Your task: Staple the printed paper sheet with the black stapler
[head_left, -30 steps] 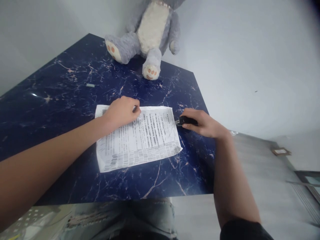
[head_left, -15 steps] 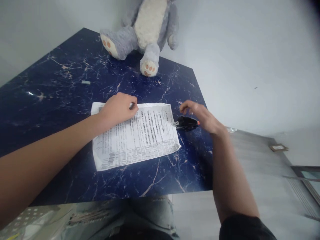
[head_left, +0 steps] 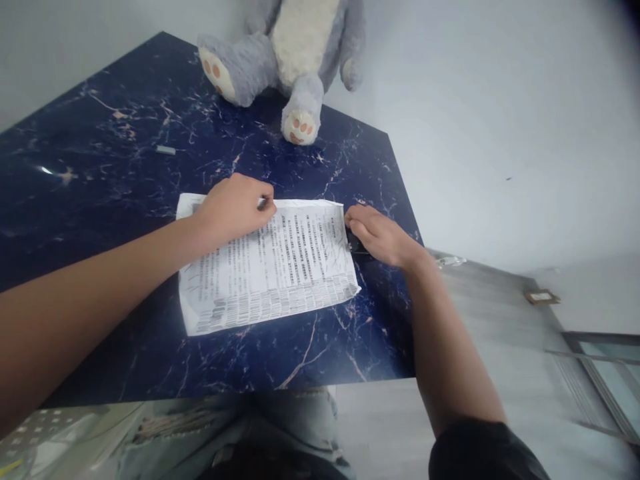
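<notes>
A creased sheet of printed paper point(head_left: 300, 267) lies on the blue marbled table point(head_left: 300, 360). My left hand point(head_left: 237, 207) rests on its upper left part, fingers curled in; whether anything is inside them is hidden. At the sheet's right edge my right hand point(head_left: 377, 233) is closed over a black object that looks like a stapler point(head_left: 356, 245). Only its front end shows under the fingers, touching or very near the paper; the rest is covered by the hand.
A grey and cream plush toy point(head_left: 300, 80) sits at the table's far edge against the wall. A small pale grey piece point(head_left: 166, 151) lies left of it. Beyond the table's right side, a small brown box point(head_left: 541, 297) is on the floor.
My right hand has come down and left onto the black stapler and closed over it. My left hand stays on the paper. The view has shifted slightly.
</notes>
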Motion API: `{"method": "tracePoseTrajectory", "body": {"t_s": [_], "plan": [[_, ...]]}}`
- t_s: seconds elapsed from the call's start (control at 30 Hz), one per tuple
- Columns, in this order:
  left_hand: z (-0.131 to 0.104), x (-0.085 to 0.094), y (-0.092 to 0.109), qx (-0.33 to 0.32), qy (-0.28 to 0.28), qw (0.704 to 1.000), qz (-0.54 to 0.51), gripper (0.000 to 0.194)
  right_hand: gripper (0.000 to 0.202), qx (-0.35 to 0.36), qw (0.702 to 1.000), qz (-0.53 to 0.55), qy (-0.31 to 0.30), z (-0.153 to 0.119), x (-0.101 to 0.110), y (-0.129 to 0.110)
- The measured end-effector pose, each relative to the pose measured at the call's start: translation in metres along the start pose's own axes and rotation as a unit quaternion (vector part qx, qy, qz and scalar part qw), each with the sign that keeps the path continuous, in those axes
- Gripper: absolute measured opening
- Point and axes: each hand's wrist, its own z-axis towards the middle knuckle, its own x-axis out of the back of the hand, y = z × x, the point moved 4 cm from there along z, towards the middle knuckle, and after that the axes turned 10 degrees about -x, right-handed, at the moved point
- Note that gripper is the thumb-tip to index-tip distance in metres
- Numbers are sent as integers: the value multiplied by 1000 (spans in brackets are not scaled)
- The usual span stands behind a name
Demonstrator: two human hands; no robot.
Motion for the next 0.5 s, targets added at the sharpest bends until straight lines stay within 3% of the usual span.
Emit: {"method": "tracePoseTrajectory", "body": {"t_s": [0.13,0.23,0.37,0.5], "plan": [[0,-2,-2,-7,-7,1000,22,18,23,2,999,51,4,-2,4,2],[1,-3,-3,-2,-14,1000,26,20,25,-9,999,-46,24,1,-1,-3],[1,-2,-2,2,-14,1000,20,21,28,-42,977,-202,56,4,-15,-13],[1,-1,-1,-9,-14,999,28,20,31,-58,967,-236,75,4,-21,-21]]}}
